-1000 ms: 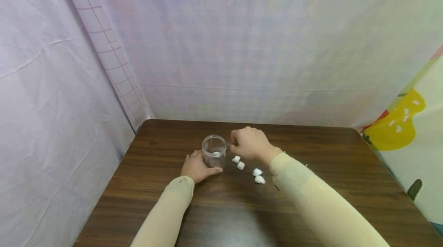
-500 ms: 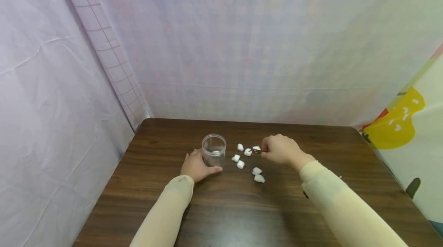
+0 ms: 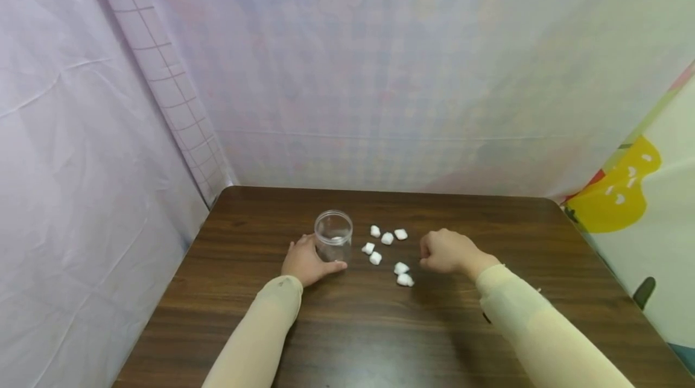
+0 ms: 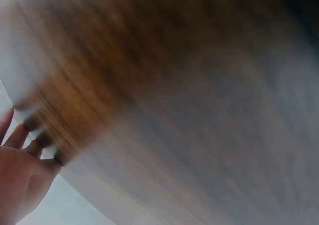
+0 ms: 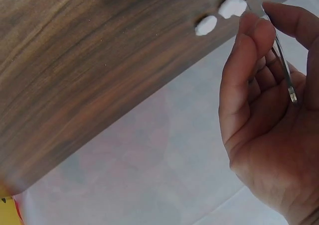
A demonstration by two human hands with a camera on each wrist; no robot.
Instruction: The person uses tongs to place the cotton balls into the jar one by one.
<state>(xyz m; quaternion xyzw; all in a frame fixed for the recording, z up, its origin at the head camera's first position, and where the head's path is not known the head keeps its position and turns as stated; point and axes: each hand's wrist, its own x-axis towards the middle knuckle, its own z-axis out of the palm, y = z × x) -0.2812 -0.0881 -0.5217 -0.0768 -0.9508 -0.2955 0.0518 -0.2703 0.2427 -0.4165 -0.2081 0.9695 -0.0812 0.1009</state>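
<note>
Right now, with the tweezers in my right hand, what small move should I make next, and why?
Probably ease the tweezers in your right hand down to the nearest cotton ball and pinch it. Seven balls lie loose on the table, the tips hold nothing, and your left hand steadies the open jar.

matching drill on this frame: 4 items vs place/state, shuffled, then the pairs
1. jar
2. tweezers
3. left hand
4. table

a. dark wood grain
b. clear, upright, left of the white pieces
c. held in the right hand
d. wrapped around the jar's base

Pairs: 1-b, 2-c, 3-d, 4-a
</note>
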